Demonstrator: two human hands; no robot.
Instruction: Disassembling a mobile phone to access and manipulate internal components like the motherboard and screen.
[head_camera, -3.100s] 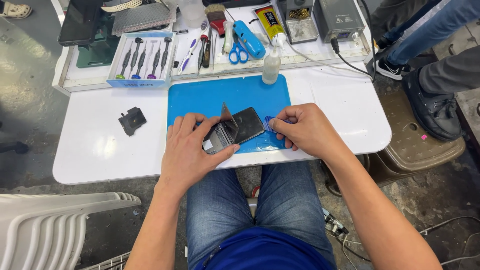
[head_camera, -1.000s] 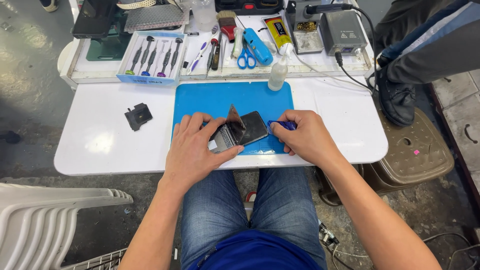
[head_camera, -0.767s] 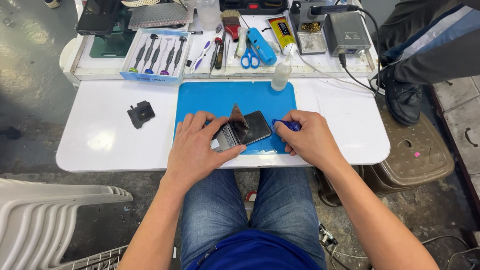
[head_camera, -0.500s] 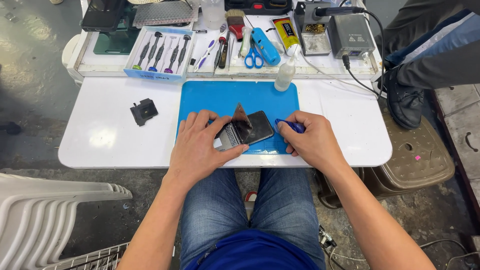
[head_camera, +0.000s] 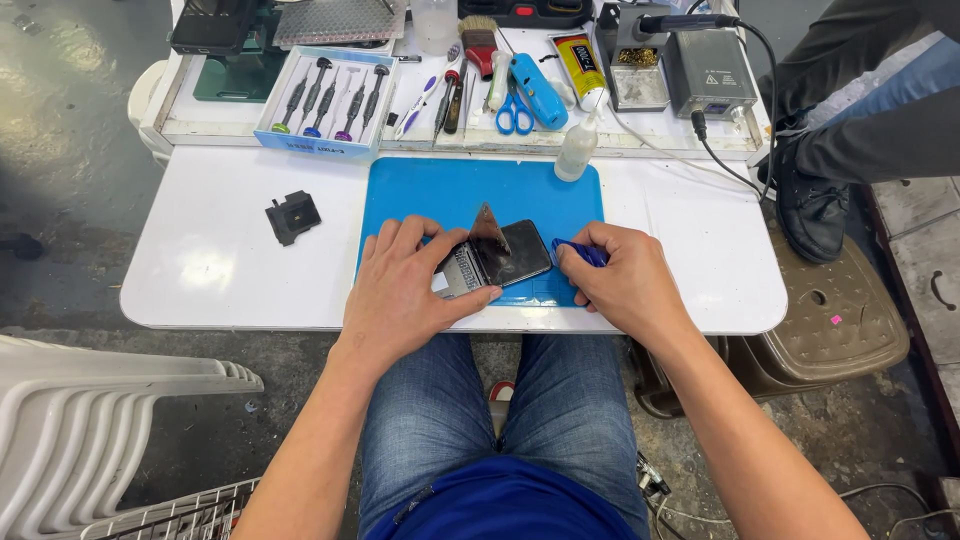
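**Two hands at a phone on a blue work mat**

The left hand (head_camera: 405, 295) lies flat over the near-left end of a dark phone (head_camera: 497, 262), fingers spread and curved down on it; the thumb presses the phone's near edge, so the hand pins the device rather than lifting it. The phone rests on the blue mat (head_camera: 450, 195), tilted with its far end toward the right hand. A thin triangular pick (head_camera: 488, 220) stands upright just beyond the left fingertips, wedged at the phone's far edge.

The right hand (head_camera: 625, 285) is curled, thumb and forefinger pinched on a small blue tool (head_camera: 578, 250) whose tip meets the right end of the phone. The remaining fingers are folded beneath the palm and rest on the mat's corner.

Beyond the fingertips, at the mat's far-right corner, stands a small clear bottle (head_camera: 577, 152). Farther off, on a raised tray, lie blue-handled scissors (head_camera: 514, 112), a blue cutter (head_camera: 538, 90), a yellow tube (head_camera: 577, 62) and a brush (head_camera: 479, 38). A light-blue box of screwdrivers (head_camera: 325, 98) sits beyond the left hand, well apart. A small black part (head_camera: 293, 216) lies on the white table (head_camera: 220, 270), left of the left fingers. A soldering station (head_camera: 705, 72) stands far right.
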